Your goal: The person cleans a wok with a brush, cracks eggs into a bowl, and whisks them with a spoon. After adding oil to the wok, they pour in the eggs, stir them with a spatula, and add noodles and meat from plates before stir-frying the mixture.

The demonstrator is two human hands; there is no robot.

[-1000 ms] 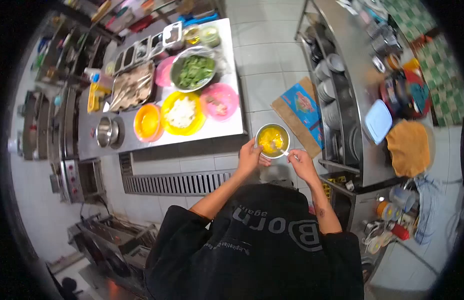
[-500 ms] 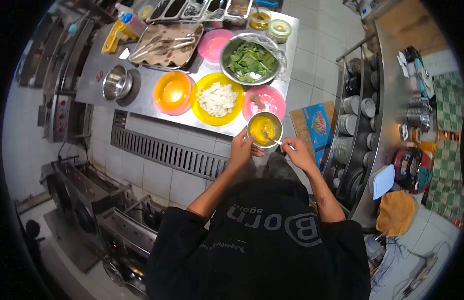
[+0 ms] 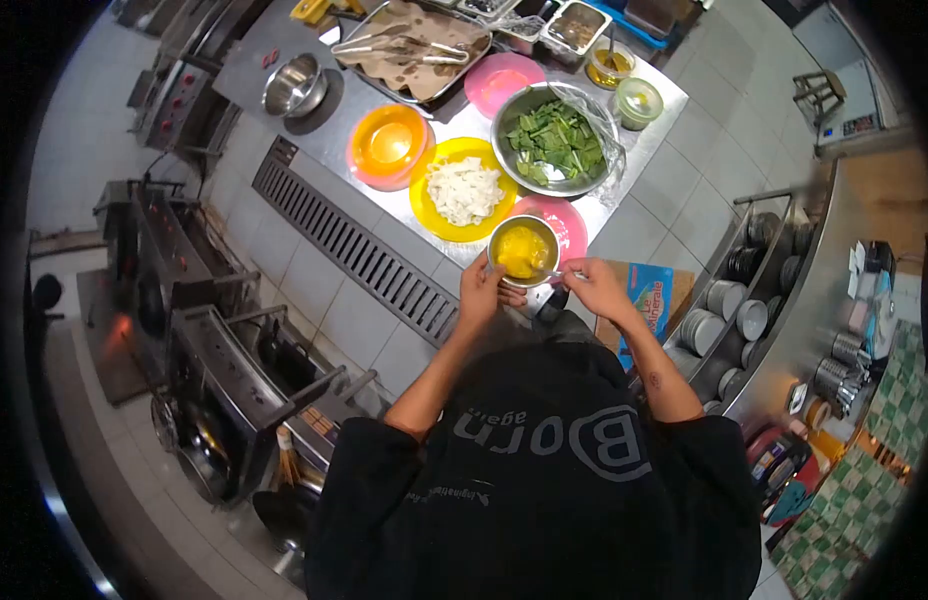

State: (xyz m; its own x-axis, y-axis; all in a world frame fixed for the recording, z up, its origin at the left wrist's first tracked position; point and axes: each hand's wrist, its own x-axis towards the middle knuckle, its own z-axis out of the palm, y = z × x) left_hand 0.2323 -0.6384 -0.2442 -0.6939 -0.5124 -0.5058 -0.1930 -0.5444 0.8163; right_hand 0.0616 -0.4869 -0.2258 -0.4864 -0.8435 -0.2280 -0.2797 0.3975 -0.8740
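Note:
A small metal bowl with yellow liquid like beaten egg is held in front of my body at the table's edge. My left hand is closed on its lower left side, fingers curling underneath. In my right hand is a slim metal utensil, pinched by the handle, its head dipped in the liquid and hidden. Just beyond the bowl lie a pink plate, partly covered by it, and a yellow plate of chopped white pieces.
The steel table also bears a large bowl of green leaves, an orange plate, an empty metal bowl and a tray with tongs. Stoves stand left, a dish shelf right. A floor drain grate runs below.
The view has turned and shifted, so the table sits higher and tilted. Both hands keep their hold on bowl and utensil; the utensil has shifted slightly within the yellow liquid.

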